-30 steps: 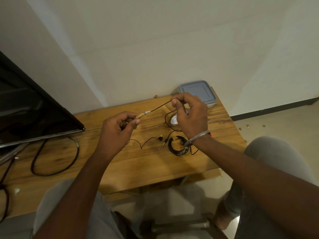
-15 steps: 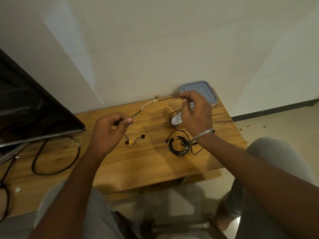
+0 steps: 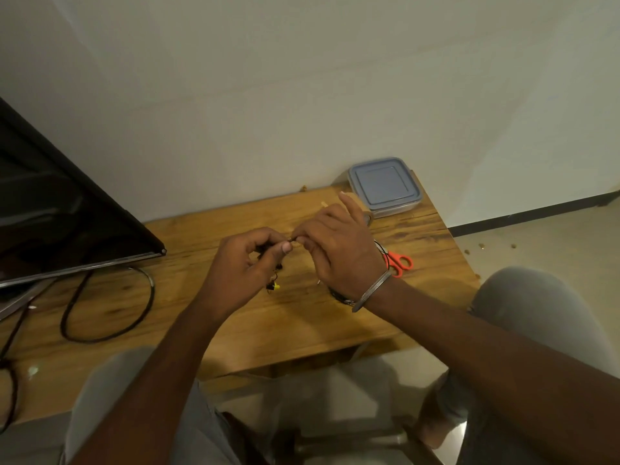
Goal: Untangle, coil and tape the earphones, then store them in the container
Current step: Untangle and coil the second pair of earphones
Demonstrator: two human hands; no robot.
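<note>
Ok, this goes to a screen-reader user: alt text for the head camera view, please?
A person's left hand and right hand meet over a wooden table, pinching black earphones between them, with a yellow earbud below the left hand. A lidded container sits at the table's far right corner; orange-handled scissors lie beside the right wrist.

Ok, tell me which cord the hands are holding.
The thin earphone cord, pinched between left hand and right hand; the thick cable lies looped and untouched.
</note>
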